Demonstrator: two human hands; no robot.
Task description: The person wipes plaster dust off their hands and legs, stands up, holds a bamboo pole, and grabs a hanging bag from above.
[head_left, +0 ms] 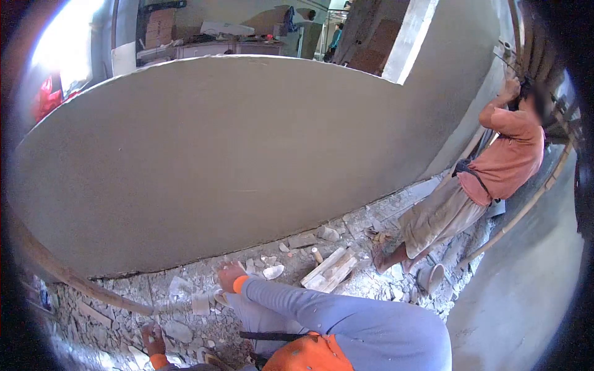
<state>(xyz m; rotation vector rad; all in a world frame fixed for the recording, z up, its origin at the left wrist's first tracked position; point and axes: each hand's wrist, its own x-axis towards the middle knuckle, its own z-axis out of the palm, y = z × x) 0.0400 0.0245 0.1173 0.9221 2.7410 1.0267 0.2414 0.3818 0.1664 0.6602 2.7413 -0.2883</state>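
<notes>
My left hand (152, 339) hangs low over the broken rubble (177, 331) at the bottom left. Its fingers are loosely bent and apart, and I see nothing in them. Above my shoe, close to the foot of the plastered wall (235, 154), is my right hand (229, 276), its forearm along my grey trouser leg (371, 328). Those fingers droop and show nothing held. Orange cuffs circle both wrists. A pale stone chunk (273, 272) lies to the right of my right hand.
At right a co-worker in an orange shirt (510, 154) stands with a hand raised near the head. A pale wooden block (330, 270) and a round container (430, 278) lie on the rubble. A bamboo pole (526, 207) leans at right; a curved pole (80, 281) crosses the left.
</notes>
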